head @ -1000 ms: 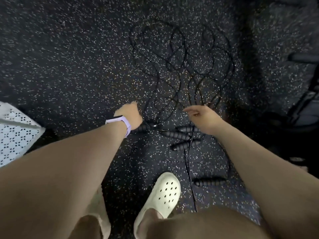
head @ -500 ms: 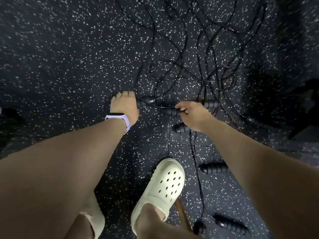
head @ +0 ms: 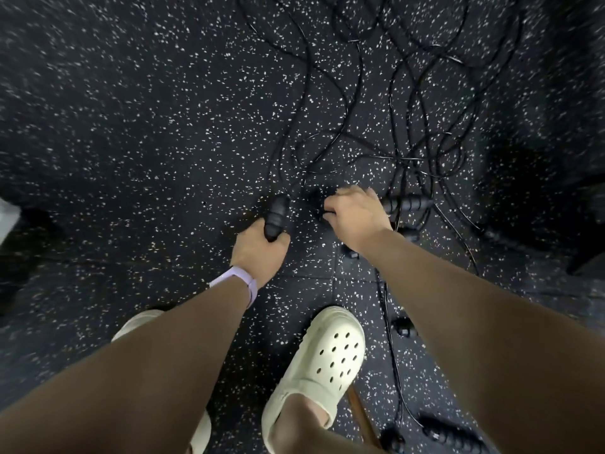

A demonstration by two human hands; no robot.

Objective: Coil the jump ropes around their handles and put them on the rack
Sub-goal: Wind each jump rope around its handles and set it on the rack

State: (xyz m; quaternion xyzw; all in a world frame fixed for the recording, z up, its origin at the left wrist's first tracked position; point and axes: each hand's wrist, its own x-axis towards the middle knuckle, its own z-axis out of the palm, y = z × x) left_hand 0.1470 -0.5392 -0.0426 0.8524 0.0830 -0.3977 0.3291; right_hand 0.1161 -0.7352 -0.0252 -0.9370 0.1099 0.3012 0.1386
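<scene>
The left hand (head: 258, 249) grips one ribbed handle (head: 276, 217), tip toward twelve o'clock so its cord trails free into the tangle of ropes (head: 376, 126) on the floor (head: 131, 142). The right hand (head: 355, 217) curls over a second handle (mostly hidden), likely its pair; another handle (head: 406, 203) lies just at three o'clock.

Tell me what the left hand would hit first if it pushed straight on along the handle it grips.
Probably the tangled ropes on the floor: the left hand grips a black handle aimed up-frame at them. Depth is unclear.
</scene>
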